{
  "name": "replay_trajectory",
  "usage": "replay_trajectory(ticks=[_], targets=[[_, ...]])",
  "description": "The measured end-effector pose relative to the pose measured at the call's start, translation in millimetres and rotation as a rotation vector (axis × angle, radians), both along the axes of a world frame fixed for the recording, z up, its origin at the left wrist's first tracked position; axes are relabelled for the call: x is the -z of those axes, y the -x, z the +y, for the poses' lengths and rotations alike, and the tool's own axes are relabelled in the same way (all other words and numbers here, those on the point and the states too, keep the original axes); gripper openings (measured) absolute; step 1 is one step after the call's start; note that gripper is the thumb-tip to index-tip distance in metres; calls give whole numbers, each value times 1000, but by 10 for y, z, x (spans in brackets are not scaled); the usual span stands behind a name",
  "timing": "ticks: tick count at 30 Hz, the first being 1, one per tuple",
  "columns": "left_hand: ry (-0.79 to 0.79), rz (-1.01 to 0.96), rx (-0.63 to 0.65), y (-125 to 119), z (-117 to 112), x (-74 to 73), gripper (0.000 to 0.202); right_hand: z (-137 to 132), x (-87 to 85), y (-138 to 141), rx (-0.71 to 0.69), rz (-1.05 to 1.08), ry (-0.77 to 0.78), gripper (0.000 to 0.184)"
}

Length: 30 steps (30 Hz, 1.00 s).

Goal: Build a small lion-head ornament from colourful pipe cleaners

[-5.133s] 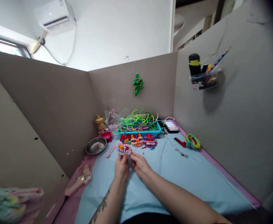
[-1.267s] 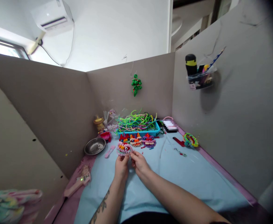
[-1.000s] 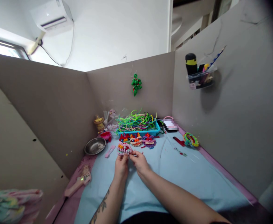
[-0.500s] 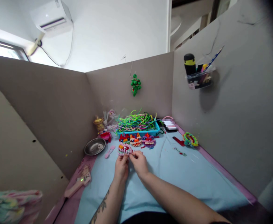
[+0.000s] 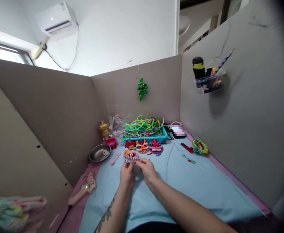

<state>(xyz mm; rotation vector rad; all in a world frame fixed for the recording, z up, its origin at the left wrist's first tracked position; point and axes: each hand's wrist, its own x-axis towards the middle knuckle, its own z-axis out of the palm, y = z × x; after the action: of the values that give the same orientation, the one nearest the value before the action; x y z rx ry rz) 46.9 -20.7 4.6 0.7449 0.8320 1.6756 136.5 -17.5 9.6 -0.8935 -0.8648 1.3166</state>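
A pink fuzzy pipe-cleaner figure (image 5: 130, 155), with a white eye, a red patch and orange and green parts, is held up over the table. My left hand (image 5: 127, 173) pinches its lower edge from the left. At the lower right edge, my right hand (image 5: 147, 169) has thumb and fingers closed on the same figure. Just behind it lie three similar figures: a red one (image 5: 130, 144), an orange one (image 5: 142, 146) and a purple one (image 5: 156, 147). The fingertips partly cover the figure's bottom edge.
A blue tray (image 5: 165, 137) heaped with pipe cleaners (image 5: 144, 126) stands at the back. To the left are a metal bowl (image 5: 95, 156), a pink strip (image 5: 115, 158) and a glue gun (image 5: 83, 191). Colourful pipe-cleaner rings (image 5: 200, 146) and a red piece (image 5: 187, 148) lie at right.
Both hands stay pinched on the pink figure, which seems turned slightly so its eye shows more plainly. The whole view has shifted a little.
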Motion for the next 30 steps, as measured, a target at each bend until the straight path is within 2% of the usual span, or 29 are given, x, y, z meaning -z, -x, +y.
replay_trajectory(ticks=[3,6,9,13,18,23,30], targets=[[27,-133,50,40,13,19,29,3,-1,27,-78,105,5,21],[32,-230,169,68,34,73,27,10,-2,47,-160,220,0,25],[39,-267,259,72,53,132,29,25,0,60,-225,331,6,27],[44,-273,310,69,67,174,26,47,13,70,-236,387,-1,28],[37,-298,305,72,81,200,19,65,49,73,-265,377,-14,28],[32,-275,298,66,86,211,21,75,69,72,-306,371,-27,28],[38,-228,302,58,51,159,25,36,-5,66,-310,386,-36,29]])
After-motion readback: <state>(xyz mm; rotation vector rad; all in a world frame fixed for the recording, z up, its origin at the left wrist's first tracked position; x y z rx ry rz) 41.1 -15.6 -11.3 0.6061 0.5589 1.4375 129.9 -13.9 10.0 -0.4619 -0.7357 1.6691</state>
